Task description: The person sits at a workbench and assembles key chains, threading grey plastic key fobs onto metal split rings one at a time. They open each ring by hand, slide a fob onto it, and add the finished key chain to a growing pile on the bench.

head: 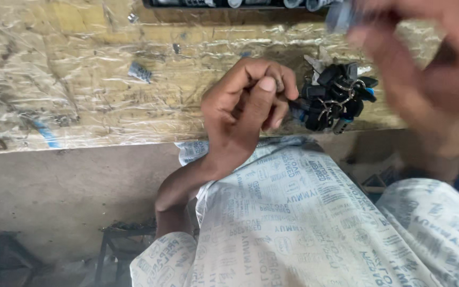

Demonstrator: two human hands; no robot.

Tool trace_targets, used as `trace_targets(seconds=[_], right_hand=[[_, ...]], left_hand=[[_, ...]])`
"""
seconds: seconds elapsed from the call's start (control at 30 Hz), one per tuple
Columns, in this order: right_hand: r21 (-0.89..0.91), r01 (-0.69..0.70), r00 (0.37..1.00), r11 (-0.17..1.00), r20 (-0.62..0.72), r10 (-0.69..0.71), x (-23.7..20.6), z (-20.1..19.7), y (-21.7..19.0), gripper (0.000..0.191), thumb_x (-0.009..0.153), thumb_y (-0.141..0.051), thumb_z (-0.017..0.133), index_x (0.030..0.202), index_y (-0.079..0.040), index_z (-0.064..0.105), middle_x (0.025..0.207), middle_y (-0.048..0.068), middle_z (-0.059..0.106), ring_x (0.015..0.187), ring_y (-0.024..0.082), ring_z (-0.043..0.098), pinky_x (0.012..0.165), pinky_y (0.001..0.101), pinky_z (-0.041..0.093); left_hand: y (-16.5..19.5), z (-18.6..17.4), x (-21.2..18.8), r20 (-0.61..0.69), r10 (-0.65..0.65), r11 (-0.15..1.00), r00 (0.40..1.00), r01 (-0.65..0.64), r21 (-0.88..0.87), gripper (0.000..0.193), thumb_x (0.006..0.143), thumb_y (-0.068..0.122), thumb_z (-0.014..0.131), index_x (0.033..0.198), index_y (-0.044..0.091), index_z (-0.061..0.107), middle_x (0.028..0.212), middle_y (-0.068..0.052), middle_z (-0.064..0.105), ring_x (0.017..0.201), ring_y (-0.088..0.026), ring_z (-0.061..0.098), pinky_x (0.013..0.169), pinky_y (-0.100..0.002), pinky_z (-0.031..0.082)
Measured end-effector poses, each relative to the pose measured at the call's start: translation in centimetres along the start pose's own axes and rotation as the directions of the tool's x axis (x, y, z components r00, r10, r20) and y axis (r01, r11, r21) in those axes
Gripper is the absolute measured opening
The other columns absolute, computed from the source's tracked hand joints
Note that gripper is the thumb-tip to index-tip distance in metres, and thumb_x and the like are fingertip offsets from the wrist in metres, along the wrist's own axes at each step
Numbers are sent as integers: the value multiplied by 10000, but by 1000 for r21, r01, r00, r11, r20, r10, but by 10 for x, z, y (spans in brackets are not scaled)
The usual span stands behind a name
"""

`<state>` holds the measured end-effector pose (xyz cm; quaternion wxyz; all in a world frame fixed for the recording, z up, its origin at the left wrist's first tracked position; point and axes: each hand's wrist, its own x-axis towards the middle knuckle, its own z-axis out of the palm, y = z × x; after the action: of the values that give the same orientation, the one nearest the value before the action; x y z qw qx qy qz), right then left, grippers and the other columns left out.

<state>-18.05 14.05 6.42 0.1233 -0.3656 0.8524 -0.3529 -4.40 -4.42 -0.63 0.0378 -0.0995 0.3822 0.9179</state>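
Observation:
My left hand (248,103) is closed in a fist at the front edge of the workbench (81,79), gripping one end of a bunch of black-headed keys on metal rings (336,98) that hangs out to its right. My right hand (426,69) is raised close to the camera at the upper right, blurred, with its fingers pinched on a small bluish-grey object (341,16) that is too blurred to identify. The key bunch lies between the two hands, just above the bench edge.
The bench top is covered in wrinkled clear plastic sheet. A small grey ridged piece (140,72) lies on it to the left, with a blue streak (46,135) near the front edge. A dark tray (229,3) sits along the far edge. My printed white shirt (304,223) fills the lower frame.

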Motion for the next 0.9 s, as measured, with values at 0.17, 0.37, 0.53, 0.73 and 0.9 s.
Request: trace_targets(seconds=[0.17,0.37,0.53,0.73,0.9], right_hand=[[258,-94,978,962,-155,137,-64,30,-11,206,879,81,811,1012,107,656,1023,271,722,844,270,727,687,319,568],[374,-139,977,917,-98,188,-106,29,0,294,920,-13,827,1129,73,639,1122,226,696,931,232,678,740,280,536],[289,-187,970,939,-97,223,-106,24,-10,318,907,3,903,1165,21,717,1145,204,694,935,197,684,744,261,557],[175,-120,992,977,-15,125,-118,23,-11,289,943,51,892,1171,41,715,1177,226,653,1046,236,686,844,302,578],[156,-41,989,987,-137,62,-110,29,-19,277,930,76,862,1166,60,717,1165,224,661,933,196,686,726,248,563]], left_hand=[[12,2,4,199,-236,962,951,258,-93,205,1203,70,558,1098,-87,639,865,-103,661,588,-69,518,524,-225,419],[11,16,2,169,-385,921,907,389,8,215,1123,103,651,1034,-87,698,774,-71,656,538,-41,495,470,-199,380],[8,21,-6,110,-267,929,957,226,292,182,1110,105,696,1022,-50,733,747,-37,661,545,-6,486,468,-179,345],[14,34,-15,85,-36,765,996,-27,644,103,1111,28,740,1015,-9,734,743,3,661,571,10,449,496,-181,309],[17,39,-21,172,93,506,981,-195,840,81,1082,10,762,1020,-2,711,771,-18,659,572,-12,499,480,-200,332]])
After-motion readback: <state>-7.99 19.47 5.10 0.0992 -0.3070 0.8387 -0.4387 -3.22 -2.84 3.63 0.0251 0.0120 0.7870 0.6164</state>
